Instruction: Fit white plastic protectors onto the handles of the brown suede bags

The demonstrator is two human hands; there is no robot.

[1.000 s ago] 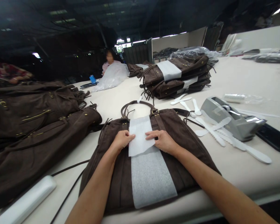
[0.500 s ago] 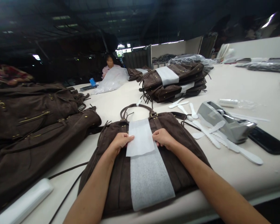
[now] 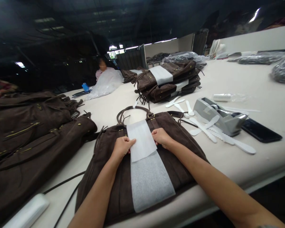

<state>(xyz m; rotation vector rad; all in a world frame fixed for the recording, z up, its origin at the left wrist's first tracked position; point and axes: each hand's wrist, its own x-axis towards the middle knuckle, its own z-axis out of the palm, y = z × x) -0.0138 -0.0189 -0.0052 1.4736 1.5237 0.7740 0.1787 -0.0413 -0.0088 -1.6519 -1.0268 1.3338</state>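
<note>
From the head camera I see a flat brown suede handbag [image 3: 123,177] lying on the cream tabletop [image 3: 239,158] right in front of me, its looped handles pointing away. A long white foam wrapping strip [image 3: 147,180] runs down the middle of the bag, and its upper end is folded back as a smoother white flap [image 3: 141,141].

My left hand [image 3: 122,147] sits at the flap's left edge, fingers curled in a loose grip with the fingertips pressing on the sheet's margin. My right hand [image 3: 161,137] rests at the flap's right edge, fingers bent and pinching or pressing that border; I cannot tell whether the sheet is truly clamped between thumb and fingers.

To the left lies a heap of dark brown suede bags [image 3: 33,136]. Farther back stands a stack of brown bags banded in white foam [image 3: 171,80]. To the right sit a grey tape dispenser [image 3: 219,115], white plastic serrated strips [image 3: 218,134] and a black phone [image 3: 261,129]. A person sits at the far end.
</note>
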